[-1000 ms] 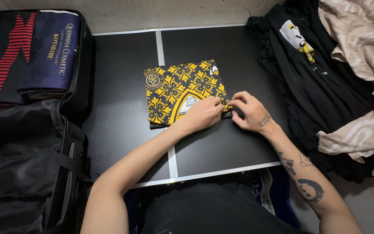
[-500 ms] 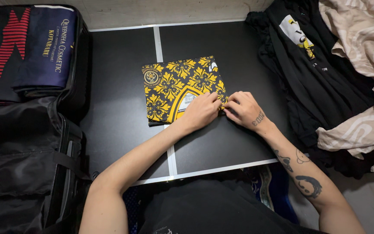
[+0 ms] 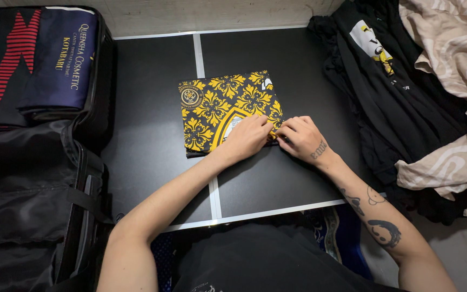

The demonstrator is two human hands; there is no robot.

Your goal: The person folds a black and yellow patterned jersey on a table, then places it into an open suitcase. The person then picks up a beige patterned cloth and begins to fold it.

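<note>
Your left hand [image 3: 248, 136] lies flat on the lower right part of a folded yellow-and-black patterned garment [image 3: 220, 105], fingers closed down on the cloth. Your right hand [image 3: 301, 138] meets it at the garment's lower right corner, fingertips pinching the edge of the fabric there. The garment sits near the middle of the black tabletop [image 3: 152, 135], across the pale seam that runs down the surface. To your left, an open black suitcase [image 3: 39, 194] holds a folded navy garment [image 3: 63, 59] beside a red-and-black striped one [image 3: 4, 59]. To your right, well apart from your hands, a heap of black clothing [image 3: 390, 108] lies on the tabletop's edge, with beige patterned fabric [image 3: 455, 75] draped over it.
</note>
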